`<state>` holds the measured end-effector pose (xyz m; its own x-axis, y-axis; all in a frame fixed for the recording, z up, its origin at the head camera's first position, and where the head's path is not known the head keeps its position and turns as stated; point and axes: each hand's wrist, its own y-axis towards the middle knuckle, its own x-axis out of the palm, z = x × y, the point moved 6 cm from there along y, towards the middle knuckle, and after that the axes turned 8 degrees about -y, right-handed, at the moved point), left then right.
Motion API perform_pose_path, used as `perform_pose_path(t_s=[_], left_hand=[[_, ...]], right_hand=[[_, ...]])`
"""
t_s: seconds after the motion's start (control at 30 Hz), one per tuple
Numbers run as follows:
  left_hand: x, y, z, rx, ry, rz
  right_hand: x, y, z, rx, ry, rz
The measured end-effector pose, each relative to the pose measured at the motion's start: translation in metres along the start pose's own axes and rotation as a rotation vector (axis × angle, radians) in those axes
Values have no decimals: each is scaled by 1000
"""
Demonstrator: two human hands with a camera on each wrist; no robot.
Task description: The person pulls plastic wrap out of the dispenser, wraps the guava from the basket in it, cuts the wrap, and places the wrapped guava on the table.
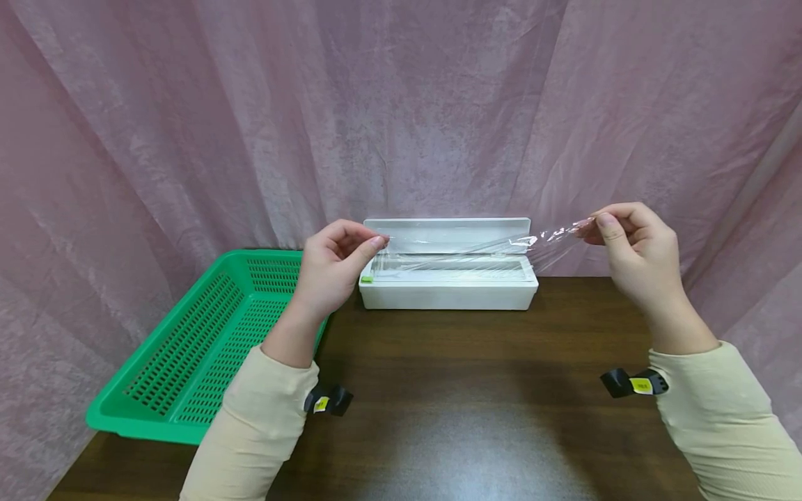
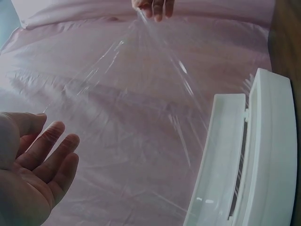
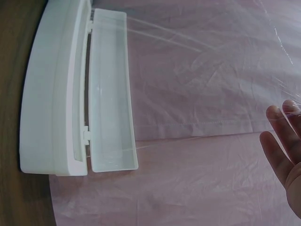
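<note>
Left hand: the left hand [image 1: 332, 261] pinches a corner of clear film [image 1: 523, 243] between thumb and fingertips, raised above the table [image 1: 438, 376].
Right hand: the right hand [image 1: 639, 250] also pinches the film, with thumb against fingertips; the two hands are well apart.
Film: it stretches between the two pinches, gathered into a narrow, shiny bunch by the right hand and spreading wider toward the left; in the left wrist view its lower edge slants toward the box, though how it meets the roll cannot be made out.
White box: the white box [image 1: 447, 298] rests on the table, its lid [image 1: 447, 234] tipped up along the back edge.
Lie of the box: its long axis runs left to right, roughly in line with the span between the hands.
Nearer hand: the left, whose fingertips overlap the box's left end in the head view; the right hand is out past the right end, clear of it, so the film slants rightward beyond the box.
Green tab: a small green tab [image 1: 367, 279] is at the box's front left corner.
Green basket: the green basket [image 1: 144, 433] stands on the left, partly behind the left forearm.
Curtain: a pink curtain [image 1: 438, 104] hangs behind everything.
</note>
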<state>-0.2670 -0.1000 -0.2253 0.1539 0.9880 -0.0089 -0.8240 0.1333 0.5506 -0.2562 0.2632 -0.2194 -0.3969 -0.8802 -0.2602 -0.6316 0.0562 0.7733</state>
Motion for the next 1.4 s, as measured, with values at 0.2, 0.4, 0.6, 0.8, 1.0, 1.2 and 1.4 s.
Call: perform_pose_path(t_s=[0.2,0.4,0.6,0.8,1.0,1.2,1.4], left_hand=[[11,1,0,-8,33,-22],[15,0,1,-16,45,-37],[13,1,1,-4,57,-24],[15,0,3,8,44,-26],[11,2,8,33,57,-9],[0,4,14,74,17,33],[-7,6,17,109,-22,65]], right_hand=[[-1,0,-1,0,96,17],[0,0,1,-4,168,19],[-1,1,1,-1,189,28],[-5,2,0,22,134,59],[-6,2,1,17,169,59],[-5,2,1,25,271,57],[-4,0,2,46,242,54]])
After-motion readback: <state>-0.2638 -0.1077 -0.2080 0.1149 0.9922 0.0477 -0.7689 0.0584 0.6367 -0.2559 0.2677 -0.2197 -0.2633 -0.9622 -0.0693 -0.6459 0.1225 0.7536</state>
